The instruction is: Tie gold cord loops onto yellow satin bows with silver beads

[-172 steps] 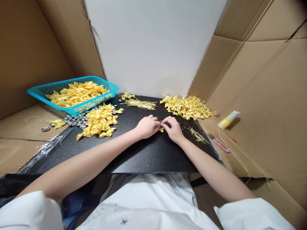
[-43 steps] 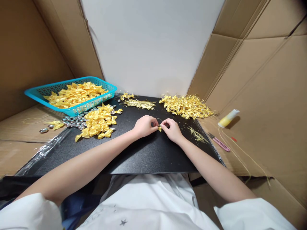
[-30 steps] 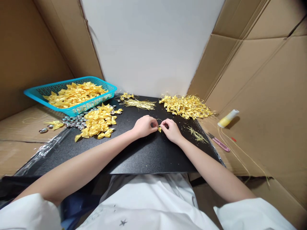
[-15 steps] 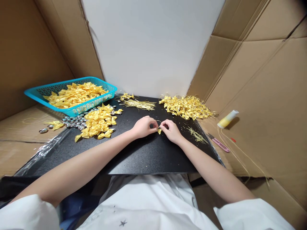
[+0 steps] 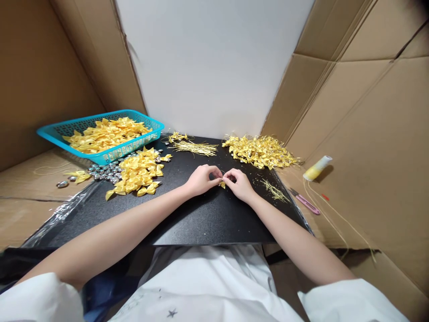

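My left hand (image 5: 201,179) and right hand (image 5: 239,184) pinch the small yellow satin bow (image 5: 221,184), which I should hold snug, not squashed.

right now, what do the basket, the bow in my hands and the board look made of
Basket: likely plastic, teal, with a moulded lattice wall.
Bow pinched between left hand and right hand: yellow, probably ribbon fabric; too small to judge sheen.
Board: black, matt, finely speckled; material unclear.
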`<state>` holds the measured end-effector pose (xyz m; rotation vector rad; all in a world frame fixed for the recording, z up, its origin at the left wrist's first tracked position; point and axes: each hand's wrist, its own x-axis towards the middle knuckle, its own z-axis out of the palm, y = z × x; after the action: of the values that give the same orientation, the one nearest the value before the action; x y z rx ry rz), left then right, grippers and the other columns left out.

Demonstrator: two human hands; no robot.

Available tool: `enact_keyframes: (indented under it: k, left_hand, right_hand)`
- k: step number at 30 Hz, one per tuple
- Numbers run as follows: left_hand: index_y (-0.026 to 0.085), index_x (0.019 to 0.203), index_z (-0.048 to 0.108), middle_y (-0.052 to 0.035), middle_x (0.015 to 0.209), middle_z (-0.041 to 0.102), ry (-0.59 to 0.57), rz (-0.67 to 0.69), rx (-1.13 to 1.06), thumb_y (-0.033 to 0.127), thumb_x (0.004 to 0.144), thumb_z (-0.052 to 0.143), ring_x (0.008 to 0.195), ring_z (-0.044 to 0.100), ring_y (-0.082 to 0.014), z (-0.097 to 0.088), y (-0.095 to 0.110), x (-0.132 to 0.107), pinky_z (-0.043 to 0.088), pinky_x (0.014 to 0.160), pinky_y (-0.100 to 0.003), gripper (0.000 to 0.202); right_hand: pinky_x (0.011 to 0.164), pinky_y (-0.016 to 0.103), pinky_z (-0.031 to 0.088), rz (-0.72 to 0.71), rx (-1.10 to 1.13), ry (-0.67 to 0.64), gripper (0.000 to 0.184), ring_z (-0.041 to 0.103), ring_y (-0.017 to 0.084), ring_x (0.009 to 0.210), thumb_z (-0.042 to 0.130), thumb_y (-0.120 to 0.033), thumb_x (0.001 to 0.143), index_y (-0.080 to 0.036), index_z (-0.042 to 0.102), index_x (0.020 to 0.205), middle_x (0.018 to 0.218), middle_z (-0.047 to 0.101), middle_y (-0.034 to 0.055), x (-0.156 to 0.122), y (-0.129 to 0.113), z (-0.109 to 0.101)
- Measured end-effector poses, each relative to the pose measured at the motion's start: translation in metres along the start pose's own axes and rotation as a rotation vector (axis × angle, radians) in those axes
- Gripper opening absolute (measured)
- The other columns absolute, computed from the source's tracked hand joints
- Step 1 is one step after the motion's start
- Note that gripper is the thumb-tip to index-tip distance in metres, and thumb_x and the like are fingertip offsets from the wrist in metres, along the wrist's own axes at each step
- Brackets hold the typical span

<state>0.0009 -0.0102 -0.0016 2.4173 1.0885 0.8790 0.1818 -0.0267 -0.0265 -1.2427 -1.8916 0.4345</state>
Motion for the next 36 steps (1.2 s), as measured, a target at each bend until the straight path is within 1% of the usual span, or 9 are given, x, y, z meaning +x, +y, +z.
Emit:
enact_keyframes:
  k: [4,9,14,18,22,25,28,31,36]
  left_hand:
    - [0.021,0.091,0.072,-0.0007,0.085,0.075,0.006,0.001,-0.001,0.026,0.081,0.063,0.076,0.062,-0.0167,0.002,0.001,-0.001,0.045,0.075,-0.027,0.014]
    - [0.020,0.085,0.076,-0.0023,0.083,0.076,0.038,-0.025,0.016,0.025,0.081,0.064,0.078,0.063,-0.0182,0.002,0.003,-0.002,0.046,0.077,-0.029,0.014]
    - [0.021,0.084,0.077,-0.0018,0.082,0.076,0.063,-0.065,0.026,0.022,0.080,0.064,0.078,0.063,-0.0187,0.002,0.004,-0.002,0.046,0.074,-0.028,0.014]
    - [0.021,0.083,0.077,-0.0009,0.081,0.076,0.067,-0.087,0.020,0.019,0.078,0.063,0.077,0.063,-0.0186,0.001,0.005,-0.003,0.046,0.072,-0.027,0.015]
    - [0.020,0.082,0.077,-0.0012,0.080,0.076,0.060,-0.103,0.020,0.019,0.078,0.064,0.077,0.062,-0.0185,0.002,0.007,-0.003,0.045,0.072,-0.027,0.014]
    - [0.020,0.082,0.077,-0.0016,0.080,0.075,0.056,-0.109,0.018,0.021,0.078,0.064,0.077,0.062,-0.0189,0.003,0.008,-0.002,0.044,0.073,-0.027,0.014]
    - [0.019,0.081,0.077,-0.0019,0.080,0.075,0.051,-0.112,0.006,0.022,0.079,0.063,0.076,0.061,-0.0193,0.004,0.007,-0.002,0.044,0.074,-0.028,0.014]
    - [0.019,0.081,0.076,-0.0018,0.081,0.075,0.043,-0.096,0.003,0.021,0.079,0.063,0.077,0.060,-0.0197,0.004,0.005,-0.002,0.043,0.074,-0.029,0.013]
    - [0.019,0.077,0.073,-0.0015,0.084,0.075,0.006,-0.034,0.037,0.021,0.079,0.061,0.079,0.060,-0.0194,0.003,0.000,0.000,0.041,0.080,-0.031,0.012]
  right_hand:
    - [0.073,0.030,0.043,0.003,0.005,0.004,0.010,0.053,0.017,0.076,0.061,-0.017,0.080,-0.020,0.063,0.071,0.074,0.062,0.0008,0.000,-0.001,0.000]
    - [0.073,0.031,0.043,0.005,-0.002,-0.003,0.010,0.053,0.017,0.075,0.061,-0.018,0.080,-0.020,0.063,0.071,0.074,0.063,0.0011,0.000,-0.002,0.000]
    - [0.072,0.030,0.043,0.017,0.003,0.003,0.008,0.054,0.017,0.075,0.063,-0.017,0.078,-0.019,0.067,0.072,0.075,0.065,0.0018,0.001,-0.002,-0.001]
    - [0.071,0.030,0.044,0.044,0.047,0.043,0.011,0.054,0.016,0.072,0.061,-0.017,0.077,-0.020,0.070,0.073,0.074,0.067,0.0018,0.002,0.001,-0.001]
    - [0.066,0.029,0.043,0.111,0.145,0.104,0.015,0.053,0.015,0.065,0.062,-0.026,0.078,-0.019,0.073,0.072,0.073,0.069,0.0028,0.002,0.005,0.000]
    - [0.062,0.028,0.042,0.117,0.182,0.108,0.017,0.052,0.014,0.061,0.066,-0.033,0.076,-0.018,0.075,0.075,0.072,0.070,0.0032,0.002,0.005,0.002]
    - [0.058,0.027,0.041,0.136,0.239,0.107,0.018,0.051,0.014,0.058,0.068,-0.034,0.073,-0.018,0.075,0.075,0.070,0.069,0.0028,0.002,0.004,0.004]
    - [0.058,0.027,0.041,0.156,0.250,0.111,0.019,0.050,0.014,0.058,0.067,-0.035,0.074,-0.018,0.074,0.073,0.067,0.068,0.0024,0.003,0.006,0.006]
    - [0.062,0.028,0.043,0.151,0.239,0.138,0.020,0.052,0.015,0.061,0.063,-0.035,0.077,-0.018,0.072,0.073,0.070,0.068,0.0027,0.006,0.009,0.006]
